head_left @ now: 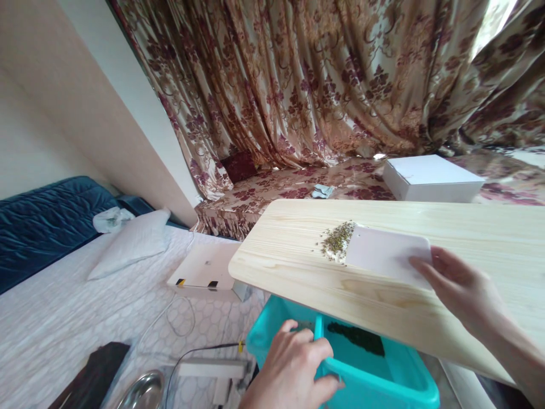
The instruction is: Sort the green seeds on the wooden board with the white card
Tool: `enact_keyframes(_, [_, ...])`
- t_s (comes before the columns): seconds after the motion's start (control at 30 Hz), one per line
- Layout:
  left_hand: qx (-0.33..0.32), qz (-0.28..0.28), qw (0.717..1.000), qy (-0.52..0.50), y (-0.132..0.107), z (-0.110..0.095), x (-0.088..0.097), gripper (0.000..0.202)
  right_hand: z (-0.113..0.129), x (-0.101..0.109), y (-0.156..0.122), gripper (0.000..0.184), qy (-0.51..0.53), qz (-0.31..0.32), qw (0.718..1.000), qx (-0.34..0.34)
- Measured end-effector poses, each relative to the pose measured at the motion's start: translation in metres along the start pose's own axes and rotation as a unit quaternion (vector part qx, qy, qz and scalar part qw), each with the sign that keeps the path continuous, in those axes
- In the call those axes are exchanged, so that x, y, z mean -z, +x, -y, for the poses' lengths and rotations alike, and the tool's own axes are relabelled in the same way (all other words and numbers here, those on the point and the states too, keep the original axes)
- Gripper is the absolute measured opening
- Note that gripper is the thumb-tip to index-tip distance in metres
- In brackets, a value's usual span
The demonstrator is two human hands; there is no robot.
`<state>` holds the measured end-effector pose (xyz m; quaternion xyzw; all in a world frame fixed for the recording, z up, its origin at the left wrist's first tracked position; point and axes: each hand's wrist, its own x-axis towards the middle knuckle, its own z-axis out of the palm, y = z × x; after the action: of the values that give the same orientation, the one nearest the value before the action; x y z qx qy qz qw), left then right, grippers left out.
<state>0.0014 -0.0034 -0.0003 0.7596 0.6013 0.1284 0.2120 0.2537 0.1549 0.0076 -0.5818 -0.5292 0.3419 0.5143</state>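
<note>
White, flat and smooth, the scraper card [383,253] lies on the wood-grain counter [293,284], its left edge against a loose heap of greenish-brown dried bits [338,241]. The right hand [462,284] grasps its opposite end, thumb on top; that hold seems chosen to leave the long edge free beside the heap. Below, the left hand [293,363] curves over the turquoise bin [374,378] near its divider [319,326]; I cannot tell whether it grips it, perhaps steadying the bin. The bin sits close under the front edge, which overhangs and partly hides its back; the right compartment holds a dark clump [357,336], while the left hand blocks much of the other one. Behind the counter stand a white box [434,176] and floral curtains [298,85]. At left are a pillow [134,244], a low white case [208,264] and a metal bowl [142,392].
</note>
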Motion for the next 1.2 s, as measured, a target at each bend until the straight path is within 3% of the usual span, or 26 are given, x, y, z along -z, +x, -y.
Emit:
enact_keyframes(0.23, [-0.007,-0.005,1.000,0.006,0.003,0.007,-0.007,0.024,0.009,-0.007,-0.002,0.023,0.009,0.026,1.000,0.007])
enact_keyframes(0.5, [0.004,0.009,1.000,0.012,0.001,-0.003,0.006,0.012,0.007,-0.006,0.000,0.018,0.005,0.043,0.999,0.015])
enact_keyframes(0.7, [0.000,-0.005,1.000,0.017,0.000,0.000,0.004,0.013,0.003,-0.009,-0.003,0.020,0.025,0.071,0.997,0.024])
enact_keyframes(0.97, [-0.011,0.006,1.000,0.025,0.002,0.005,0.001,0.018,0.002,0.000,-0.032,0.037,0.050,0.193,0.980,-0.003])
enact_keyframes(1.1, [0.005,0.073,0.996,0.054,0.009,0.003,0.005,0.025,-0.011,0.020,-0.049,0.032,0.086,0.257,0.961,-0.050])
enact_keyframes(1.17, [0.004,0.075,0.995,0.062,0.012,-0.001,0.006,0.026,-0.014,0.031,-0.049,0.032,0.090,0.197,0.974,-0.066])
enact_keyframes(1.2, [-0.001,0.070,0.995,0.068,0.013,-0.003,0.004,0.027,-0.013,0.036,-0.046,0.034,0.084,0.138,0.984,-0.072])
